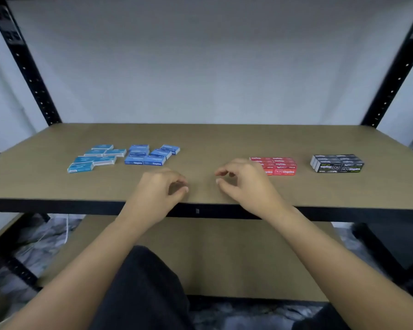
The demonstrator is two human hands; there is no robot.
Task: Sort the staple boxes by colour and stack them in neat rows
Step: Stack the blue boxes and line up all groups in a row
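i see my left hand [161,186] and my right hand [240,178] both low over the front of the worktop [212,139], near each other, fingers loosely curled. both are released, they hold nothing. the right hand is just in front of the red boxes [278,166] and covers their left corner; i cannot tell if it touches them.

going outward: the red boxes are in a tight block, and the black boxes [336,163] well to the right are also in a tight block. these two colours look finished to me. to the left, the blue boxes [148,155] are only partly ordered: some at the front sit square, but the ones behind are turned at angles. further left, the teal boxes [93,158] are spread loose, none in a row.

so i judge the next work is on the left side, the blue and the teal.

what could go wrong: blue and teal are close in colour and their groups lie just beside each other, so a box can go to the wrong group. also the boxes are small and light, so pushing one into a row may shift its neighbours. and when the right hand moves, it may knock the red block out of line.
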